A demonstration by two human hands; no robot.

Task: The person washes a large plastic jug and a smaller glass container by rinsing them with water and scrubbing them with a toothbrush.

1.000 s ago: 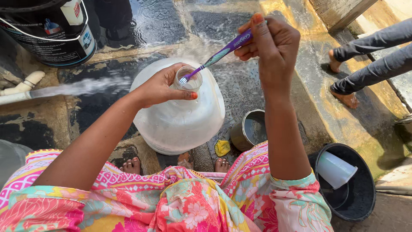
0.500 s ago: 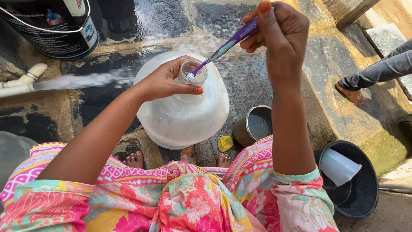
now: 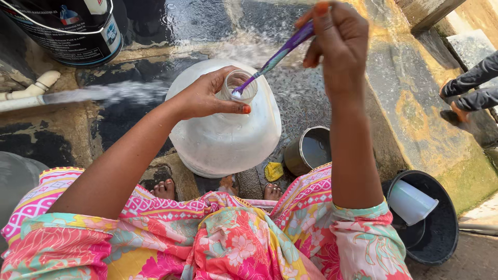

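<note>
A large translucent white water jug (image 3: pixel 228 140) stands on wet ground in front of me. My left hand (image 3: pixel 207 98) grips its narrow open neck (image 3: pixel 238 85). My right hand (image 3: pixel 337 44) is raised above and to the right, holding the handle of a purple toothbrush (image 3: pixel 275 57). The brush slants down to the left, and its head is inside the jug's neck.
A white pipe (image 3: pixel 31 91) at the left shoots a stream of water (image 3: pixel 104 93) towards the jug. A dark bucket (image 3: pixel 67 31) stands at the back left. A steel pot (image 3: pixel 308 150) and yellow scrubber (image 3: pixel 273 171) lie near my feet. A black tub (image 3: pixel 436 228) holds a white cup. Another person's legs (image 3: pixel 467 88) are at the right.
The view has shifted and drawn closer. My right hand has moved the brush slightly in the jug's neck. My left hand keeps its grip on the neck.
</note>
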